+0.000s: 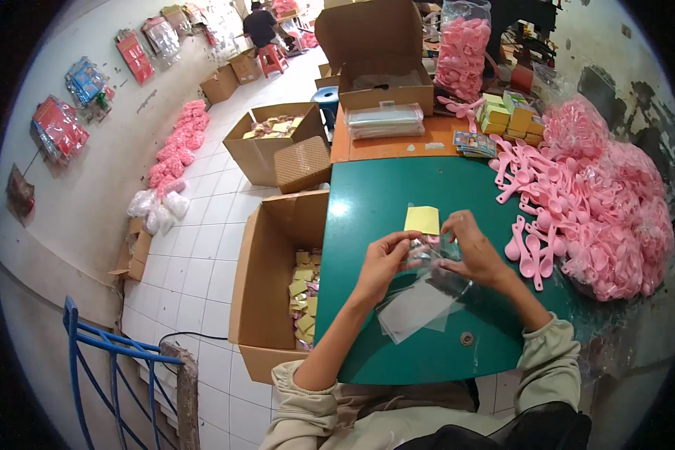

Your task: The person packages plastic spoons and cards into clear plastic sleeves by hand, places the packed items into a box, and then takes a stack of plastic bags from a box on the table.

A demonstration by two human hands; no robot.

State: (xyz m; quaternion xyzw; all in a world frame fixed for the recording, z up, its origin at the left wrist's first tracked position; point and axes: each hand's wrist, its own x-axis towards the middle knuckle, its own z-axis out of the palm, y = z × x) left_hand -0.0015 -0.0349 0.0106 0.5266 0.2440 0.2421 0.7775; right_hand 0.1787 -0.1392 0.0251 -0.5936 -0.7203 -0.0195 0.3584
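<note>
A clear plastic bag (426, 253) with a yellow card (422, 220) at its far end is between my two hands over the green table (367, 202). Something pink shows just below the card, mostly hidden by my fingers. My left hand (385, 262) is closed on the bag's left side, thumb and fingertips pinching it. My right hand (475, 251) is curled around the right side with the thumb against the film. Flat clear bags (420, 309) lie in a loose stack under my wrists.
Pink spoons (536, 172) are heaped at the right, beside bulky bagged spoons (622, 217). Yellow card stacks (506, 116) and a bag pack (385, 120) sit at the back. An open carton (251, 277) of packed pieces stands left. A person (260, 28) sits far off.
</note>
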